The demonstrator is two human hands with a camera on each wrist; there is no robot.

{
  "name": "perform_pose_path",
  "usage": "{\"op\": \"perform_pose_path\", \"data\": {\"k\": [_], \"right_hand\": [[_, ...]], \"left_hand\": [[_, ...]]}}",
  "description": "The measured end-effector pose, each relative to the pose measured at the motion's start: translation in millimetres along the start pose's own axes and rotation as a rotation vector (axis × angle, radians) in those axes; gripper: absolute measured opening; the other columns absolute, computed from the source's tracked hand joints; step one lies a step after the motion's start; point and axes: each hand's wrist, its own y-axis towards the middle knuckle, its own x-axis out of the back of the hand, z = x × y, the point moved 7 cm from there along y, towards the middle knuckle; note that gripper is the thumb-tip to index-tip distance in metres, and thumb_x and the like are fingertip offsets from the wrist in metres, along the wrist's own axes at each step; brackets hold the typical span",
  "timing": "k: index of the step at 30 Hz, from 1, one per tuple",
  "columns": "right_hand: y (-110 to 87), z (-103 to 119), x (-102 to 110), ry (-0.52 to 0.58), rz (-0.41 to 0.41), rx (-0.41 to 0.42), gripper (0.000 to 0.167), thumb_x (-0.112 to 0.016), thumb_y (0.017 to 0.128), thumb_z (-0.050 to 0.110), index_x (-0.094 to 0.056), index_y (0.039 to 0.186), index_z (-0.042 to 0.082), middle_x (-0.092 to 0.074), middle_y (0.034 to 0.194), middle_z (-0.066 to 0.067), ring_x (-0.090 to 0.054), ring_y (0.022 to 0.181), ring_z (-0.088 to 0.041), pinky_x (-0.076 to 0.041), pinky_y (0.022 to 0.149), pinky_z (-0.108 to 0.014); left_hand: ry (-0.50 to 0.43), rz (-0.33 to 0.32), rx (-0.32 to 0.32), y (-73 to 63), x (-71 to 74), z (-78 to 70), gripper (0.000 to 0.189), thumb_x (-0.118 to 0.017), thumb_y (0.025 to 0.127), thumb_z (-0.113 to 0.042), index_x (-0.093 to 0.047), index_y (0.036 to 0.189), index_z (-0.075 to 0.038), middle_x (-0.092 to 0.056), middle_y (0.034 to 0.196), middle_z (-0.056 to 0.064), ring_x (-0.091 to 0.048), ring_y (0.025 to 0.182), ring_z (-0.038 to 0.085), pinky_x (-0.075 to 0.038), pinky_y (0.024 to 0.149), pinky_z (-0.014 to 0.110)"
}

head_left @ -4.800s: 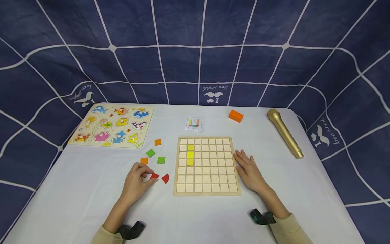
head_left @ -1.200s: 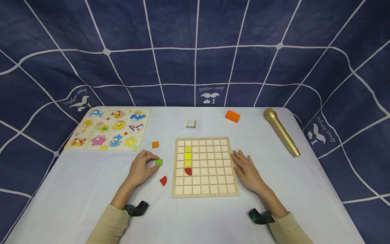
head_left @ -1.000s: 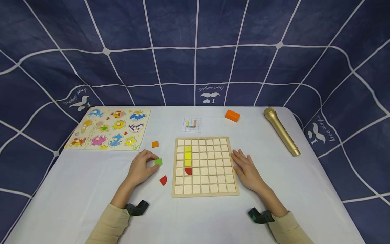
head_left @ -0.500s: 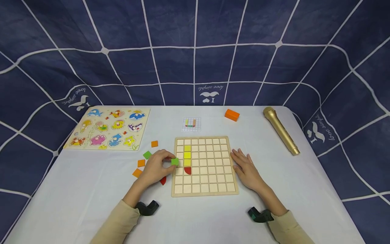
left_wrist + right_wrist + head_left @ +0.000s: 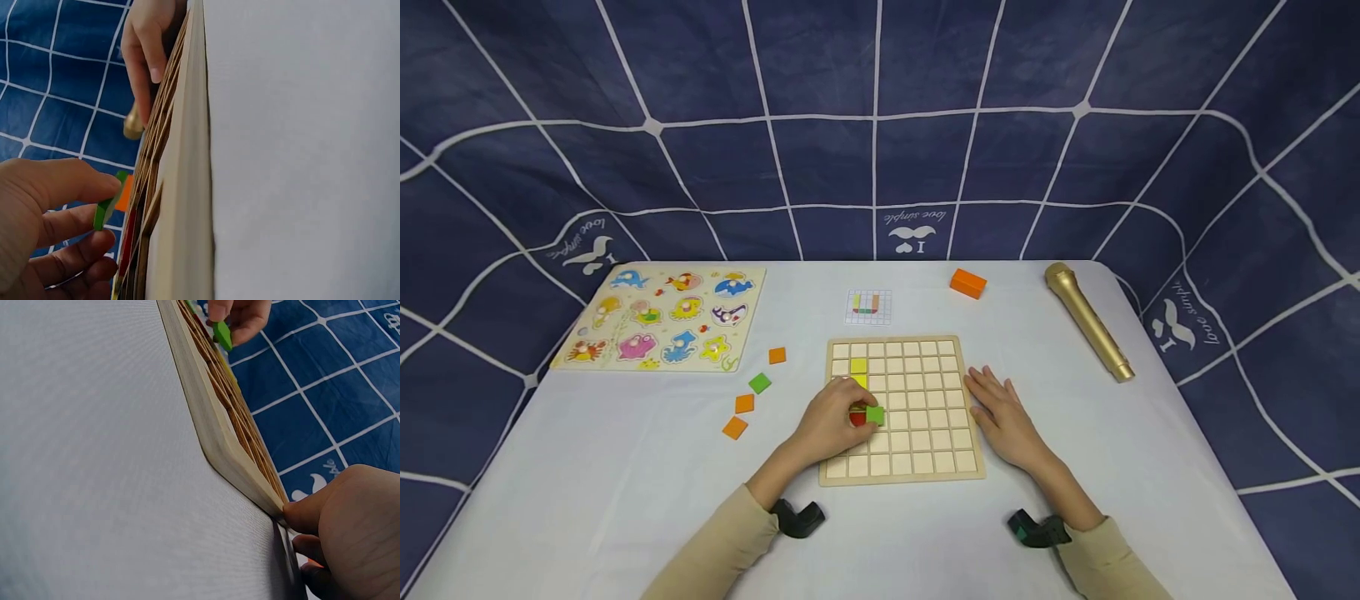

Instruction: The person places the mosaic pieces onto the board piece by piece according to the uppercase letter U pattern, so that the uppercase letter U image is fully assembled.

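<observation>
Green tile pinched above the board

The green tile (image 5: 876, 416) is pinched between the thumb and fingertips of the left hand (image 5: 832, 422), tilted and just above the board (image 5: 902, 480). Close on the left of the grip lies a red piece (image 5: 857, 419) (partly hidden by the fingers), and in the same column, beyond the grip, sit yellow tiles (image 5: 858, 365). Well to the right of the grip, the right hand (image 5: 1009, 425) rests loosely, fingers extended, touching the board's right edge. Left of the grip, off the board, a second green tile (image 5: 760, 383) and three orange tiles (image 5: 744, 403) lie on the white cloth (image 5: 925, 542). Straight beyond the grip, past the board, is a card (image 5: 868, 307) with a coloured pattern on a grid. Farther out, an animal puzzle (image 5: 658, 317) lies beyond and left of the grip; an orange block (image 5: 968, 283) and a gold mic (image 5: 1090, 322) lie beyond and right, the mic farther off. Behind everything hangs a blue curtain (image 5: 827, 167) with white lines
</observation>
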Motion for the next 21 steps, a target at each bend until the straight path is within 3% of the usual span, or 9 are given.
{"op": "perform_pose_path", "data": {"k": [12,21], "right_hand": [[0.3,1.7,0.0,0.004,0.008,-0.012,0.048,-0.055,0.09,0.005,-0.042,0.135,-0.003,-0.035,0.142,-0.018,-0.02,0.135,-0.034,-0.004,0.105,-0.056],[0.5,2.3,0.7,0.003,-0.007,0.001,0.047,-0.055,0.089,0.004,-0.043,0.134,-0.004,-0.036,0.141,-0.019,-0.022,0.135,-0.035,-0.006,0.105,-0.057]], "left_hand": [[0.114,0.041,-0.021,2.9,-8.8,-3.8,0.022,-0.077,0.068,-0.024,-0.071,0.086,-0.014,-0.055,0.082,-0.009,-0.042,0.079,0.007,-0.038,0.065,0.023],[0.14,0.046,-0.03,2.9,-9.3,-7.4,0.023,-0.079,0.067,-0.027,-0.071,0.085,-0.014,-0.054,0.081,-0.008,-0.041,0.078,0.008,-0.036,0.062,0.023]]}}
